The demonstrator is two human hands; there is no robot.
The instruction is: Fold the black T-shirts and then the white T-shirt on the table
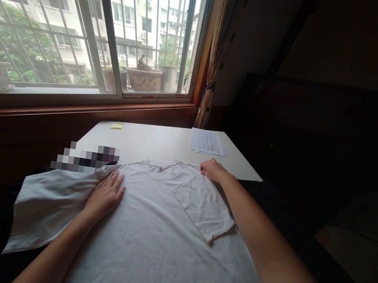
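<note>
A white T-shirt [156, 232] lies spread out, its neckline toward the far side of the white table. Its right sleeve is folded inward over the body of the shirt; the left sleeve extends out past the table's left side. My left hand [106, 195] rests flat on the shirt near the left shoulder, fingers spread. At the right shoulder my right hand [212, 169] has its fingers bent together at the shirt's edge; whether cloth is between them is too small to tell.
On the white table [153, 140] lie printed sheets [208, 142] at the back right and a yellow note [117, 126] at the back left. A barred window and a tied curtain [215, 69] stand behind. Dark items, partly blurred out, lie at the left.
</note>
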